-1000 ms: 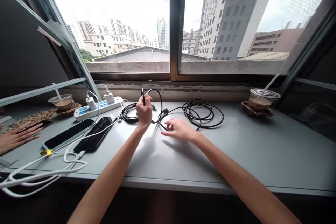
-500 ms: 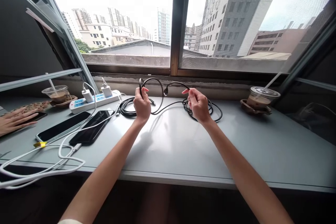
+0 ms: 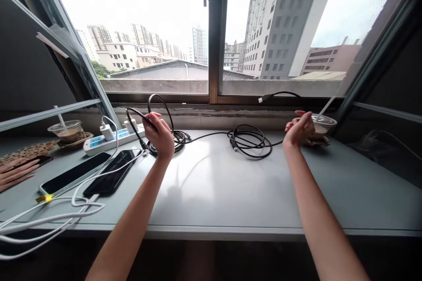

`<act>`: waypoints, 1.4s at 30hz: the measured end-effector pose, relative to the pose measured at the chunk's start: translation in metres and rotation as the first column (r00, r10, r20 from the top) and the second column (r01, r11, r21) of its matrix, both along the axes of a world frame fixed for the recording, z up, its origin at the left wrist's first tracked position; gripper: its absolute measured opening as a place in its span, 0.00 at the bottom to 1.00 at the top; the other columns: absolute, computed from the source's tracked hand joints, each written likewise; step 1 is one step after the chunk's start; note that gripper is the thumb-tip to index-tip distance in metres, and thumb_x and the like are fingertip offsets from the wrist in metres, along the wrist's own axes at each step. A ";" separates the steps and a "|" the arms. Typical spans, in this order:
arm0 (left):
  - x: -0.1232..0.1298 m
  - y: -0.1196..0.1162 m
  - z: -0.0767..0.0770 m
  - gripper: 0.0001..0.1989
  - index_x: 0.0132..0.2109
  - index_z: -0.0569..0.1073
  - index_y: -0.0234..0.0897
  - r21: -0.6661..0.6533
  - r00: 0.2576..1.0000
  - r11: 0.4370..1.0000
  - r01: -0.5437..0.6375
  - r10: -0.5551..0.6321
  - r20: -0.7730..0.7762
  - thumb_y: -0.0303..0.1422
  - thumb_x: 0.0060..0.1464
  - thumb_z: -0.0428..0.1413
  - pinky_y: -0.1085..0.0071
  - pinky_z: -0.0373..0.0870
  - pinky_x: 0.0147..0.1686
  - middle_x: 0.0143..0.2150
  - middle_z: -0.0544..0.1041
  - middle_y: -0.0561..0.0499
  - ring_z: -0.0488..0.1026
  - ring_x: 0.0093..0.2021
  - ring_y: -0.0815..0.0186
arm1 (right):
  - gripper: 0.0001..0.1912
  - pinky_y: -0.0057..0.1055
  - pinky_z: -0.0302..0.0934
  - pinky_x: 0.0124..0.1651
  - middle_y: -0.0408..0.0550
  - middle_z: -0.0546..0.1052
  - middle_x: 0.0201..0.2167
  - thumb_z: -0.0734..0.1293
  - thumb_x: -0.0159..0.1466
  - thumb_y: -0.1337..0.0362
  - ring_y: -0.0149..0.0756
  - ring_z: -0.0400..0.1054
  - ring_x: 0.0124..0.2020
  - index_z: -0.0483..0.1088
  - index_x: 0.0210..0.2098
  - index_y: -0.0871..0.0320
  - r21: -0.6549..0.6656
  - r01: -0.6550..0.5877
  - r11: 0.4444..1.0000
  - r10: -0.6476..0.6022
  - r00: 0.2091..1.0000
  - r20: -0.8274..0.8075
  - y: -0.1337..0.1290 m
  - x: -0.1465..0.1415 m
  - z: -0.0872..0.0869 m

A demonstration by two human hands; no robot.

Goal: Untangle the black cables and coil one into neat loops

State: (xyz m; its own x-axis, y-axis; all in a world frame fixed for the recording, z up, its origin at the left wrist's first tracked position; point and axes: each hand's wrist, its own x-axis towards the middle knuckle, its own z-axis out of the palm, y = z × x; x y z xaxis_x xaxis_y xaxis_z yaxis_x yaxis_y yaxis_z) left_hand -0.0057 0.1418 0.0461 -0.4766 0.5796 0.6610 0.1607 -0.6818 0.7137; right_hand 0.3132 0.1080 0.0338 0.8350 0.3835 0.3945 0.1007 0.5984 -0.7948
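My left hand [image 3: 160, 138] is closed round a black cable [image 3: 160, 97] that arches up in a loop, one plug end hanging at the left. Beneath it, partly hidden, lies a black cable coil [image 3: 180, 142] on the desk. My right hand [image 3: 297, 131] pinches another stretch of black cable [image 3: 286, 92]; its connector [image 3: 264, 98] sticks out leftward in front of the window sill. Between the hands rests a looser black cable coil [image 3: 252, 151], with strands running to both sides.
At the left are a white power strip [image 3: 114, 142] with chargers, two phones [image 3: 114, 175] [image 3: 74, 173], white cables [image 3: 82, 215] and an iced drink [image 3: 67, 131]. Another person's hand [image 3: 16, 173] lies at the far left. A lidded drink [image 3: 321, 125] stands just behind my right hand.
My hands have moved apart, the left leftward and the right far to the right with its cable end. The right coil is now uncovered. The view has shifted slightly.
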 end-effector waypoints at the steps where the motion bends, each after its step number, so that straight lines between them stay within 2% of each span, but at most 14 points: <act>1: 0.000 -0.004 0.004 0.14 0.34 0.58 0.39 0.045 1.000 0.999 -0.007 0.007 0.013 0.41 0.63 0.38 0.74 0.42 0.12 0.13 0.51 0.64 0.50 0.09 0.76 | 0.17 0.18 0.41 0.14 0.34 0.47 0.17 0.48 0.66 0.56 0.22 0.44 0.14 0.59 0.27 0.57 -0.042 -0.072 0.997 0.072 0.997 -0.007 -0.002 0.006 -0.001; 6: 0.011 -0.021 0.011 0.13 0.32 0.59 0.39 0.028 0.986 0.989 0.144 -0.141 -0.090 0.44 0.59 0.45 0.75 0.44 0.10 0.11 0.55 0.64 0.50 0.08 0.75 | 0.12 0.20 0.45 0.14 0.33 0.53 0.12 0.66 0.56 0.58 0.21 0.48 0.12 0.69 0.24 0.63 -0.347 -0.574 0.741 0.622 0.782 0.036 -0.024 0.010 0.005; 8: 0.016 -0.026 0.012 0.11 0.34 0.60 0.39 -0.031 0.961 0.977 0.209 -0.212 -0.176 0.43 0.57 0.48 0.76 0.47 0.11 0.13 0.56 0.64 0.51 0.09 0.75 | 0.12 0.23 0.54 0.17 0.38 0.62 0.12 0.73 0.48 0.61 0.25 0.57 0.13 0.73 0.24 0.66 -0.525 -0.694 0.493 0.823 0.568 0.022 -0.036 0.003 0.012; 11: 0.018 -0.030 0.010 0.10 0.35 0.62 0.40 -0.132 0.889 0.968 0.213 -0.248 -0.385 0.41 0.54 0.49 0.76 0.52 0.14 0.14 0.57 0.62 0.55 0.12 0.73 | 0.19 0.32 0.65 0.31 0.52 0.76 0.24 0.74 0.47 0.58 0.38 0.71 0.26 0.76 0.33 0.68 -0.783 -0.620 -0.048 0.986 0.094 -0.135 -0.046 -0.008 0.020; 12: 0.017 -0.030 0.010 0.10 0.34 0.63 0.40 -0.188 0.845 0.967 0.173 -0.244 -0.476 0.41 0.54 0.49 0.76 0.53 0.15 0.15 0.59 0.61 0.57 0.13 0.72 | 0.20 0.33 0.66 0.35 0.54 0.77 0.29 0.72 0.50 0.56 0.39 0.72 0.31 0.76 0.36 0.66 -0.839 -0.536 -0.097 0.988 0.054 -0.148 -0.045 -0.010 0.019; 13: 0.016 -0.029 0.009 0.10 0.33 0.63 0.40 -0.257 0.784 0.960 0.108 -0.241 -0.572 0.41 0.53 0.49 0.75 0.54 0.16 0.15 0.61 0.60 0.59 0.14 0.70 | 0.20 0.33 0.66 0.38 0.53 0.78 0.33 0.70 0.52 0.54 0.39 0.72 0.35 0.76 0.37 0.63 -0.887 -0.459 -0.036 0.988 0.115 -0.100 -0.041 -0.011 0.017; 15: 0.015 -0.026 0.007 0.10 0.32 0.65 0.39 -0.410 0.629 0.909 -0.080 -0.273 -0.728 0.42 0.53 0.49 0.73 0.56 0.19 0.16 0.65 0.56 0.64 0.16 0.67 | 0.15 0.31 0.65 0.38 0.51 0.77 0.34 0.69 0.53 0.55 0.39 0.72 0.37 0.76 0.35 0.59 -0.924 -0.255 0.285 0.886 0.439 0.152 -0.028 -0.008 0.008; 17: 0.017 -0.022 0.006 0.13 0.37 0.67 0.38 -0.494 0.517 0.828 -0.265 -0.310 -0.797 0.43 0.53 0.48 0.71 0.61 0.23 0.20 0.70 0.52 0.69 0.21 0.62 | 0.10 0.32 0.64 0.38 0.53 0.76 0.35 0.71 0.51 0.60 0.42 0.71 0.41 0.74 0.31 0.59 -0.902 -0.040 0.430 0.712 0.630 0.311 -0.011 -0.004 -0.007; 21: 0.038 -0.018 0.004 0.28 0.53 0.61 0.27 -0.291 0.418 0.843 -0.453 -0.087 -0.904 0.44 0.51 0.50 0.58 0.64 0.44 0.42 0.74 0.35 0.70 0.47 0.47 | 0.12 0.39 0.62 0.39 0.54 0.74 0.27 0.73 0.46 0.60 0.50 0.70 0.40 0.68 0.17 0.59 -0.923 0.107 0.370 0.637 0.693 0.336 0.007 0.001 -0.032; 26: 0.078 -0.018 -0.001 0.32 0.64 0.49 0.26 0.148 0.206 0.906 -0.396 0.245 -0.948 0.27 0.52 0.48 0.54 0.40 0.62 0.66 0.49 0.34 0.37 0.67 0.50 | 0.10 0.36 0.60 0.43 0.52 0.74 0.32 0.73 0.43 0.65 0.49 0.66 0.46 0.68 0.21 0.58 -0.913 0.087 0.398 0.671 0.651 0.355 0.006 -0.006 -0.035; 32: 0.097 0.008 -0.023 0.27 0.55 0.66 0.29 -0.083 -0.265 0.954 -0.289 -0.163 -0.950 0.20 0.46 0.47 0.55 0.39 0.62 0.50 0.74 0.37 0.58 0.62 0.54 | 0.09 0.29 0.63 0.31 0.45 0.75 0.25 0.61 0.52 0.72 0.36 0.71 0.27 0.59 0.31 0.56 -0.865 -0.195 0.462 0.765 0.581 0.278 0.006 -0.016 -0.028; 35: 0.104 0.020 -0.034 0.24 0.52 0.69 0.31 -0.159 -0.270 0.931 -0.328 -0.254 -0.929 0.24 0.45 0.52 0.52 0.38 0.61 0.39 0.78 0.40 0.71 0.50 0.52 | 0.09 0.26 0.63 0.31 0.43 0.75 0.26 0.57 0.54 0.74 0.32 0.71 0.28 0.58 0.32 0.56 -0.795 -0.319 0.515 0.790 0.536 0.297 0.006 -0.017 -0.022; 39: 0.114 0.026 -0.033 0.33 0.59 0.62 0.24 -0.157 -0.241 0.926 -0.343 -0.248 -0.938 0.25 0.43 0.55 0.51 0.32 0.61 0.53 0.69 0.30 0.61 0.59 0.47 | 0.09 0.24 0.64 0.37 0.46 0.73 0.41 0.57 0.56 0.72 0.30 0.71 0.39 0.64 0.35 0.57 -0.670 -0.391 0.631 0.746 0.543 0.386 0.003 -0.013 -0.011; 42: 0.119 0.033 -0.029 0.23 0.50 0.73 0.28 -0.237 -0.278 0.928 -0.287 -0.317 -0.907 0.26 0.43 0.56 0.57 0.35 0.62 0.49 0.73 0.34 0.64 0.56 0.51 | 0.09 0.27 0.65 0.39 0.47 0.72 0.43 0.59 0.59 0.67 0.31 0.70 0.41 0.67 0.38 0.58 -0.612 -0.408 0.678 0.712 0.572 0.407 0.000 -0.011 -0.008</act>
